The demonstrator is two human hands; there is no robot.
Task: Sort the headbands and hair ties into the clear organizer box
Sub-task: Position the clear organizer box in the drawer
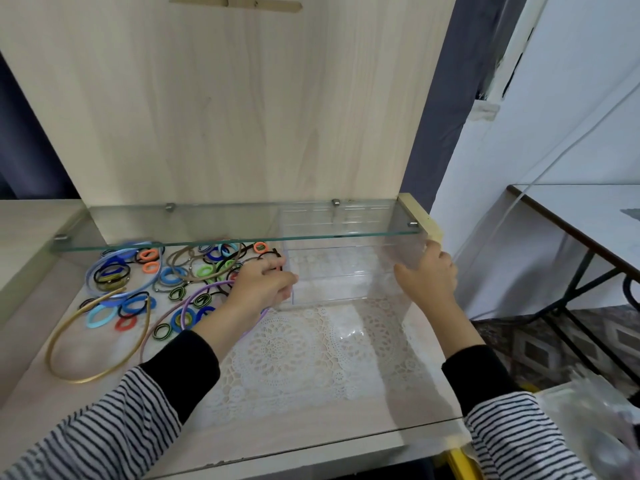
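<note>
Clear organizer box (346, 271): 1. It stands on a lace doily (287, 348) at the back right of the tabletop (242, 431), partly under the glass shelf (207, 223).

Left hand (263, 282): fingers curled on the box's left wall. Right hand (431, 271): clasps the right wall, thumb spread toward the front.

Handling, judged: rigid thin plastic, light while empty, slick and easily scratched. Holding it by two opposite walls suits it, kept low to clear the shelf.

Stock lies left of the box and none is in it yet.
- Headbands: gold (78, 380) 1, lilac (214, 283) 1, light blue (88, 278) 1, tan at least 2. Stiff, springy arcs; take hold at mid-curve.
- Hair ties (169, 275): well over twenty, but overlap prevents an exact count. Soft and light; pinch them singly.
</note>
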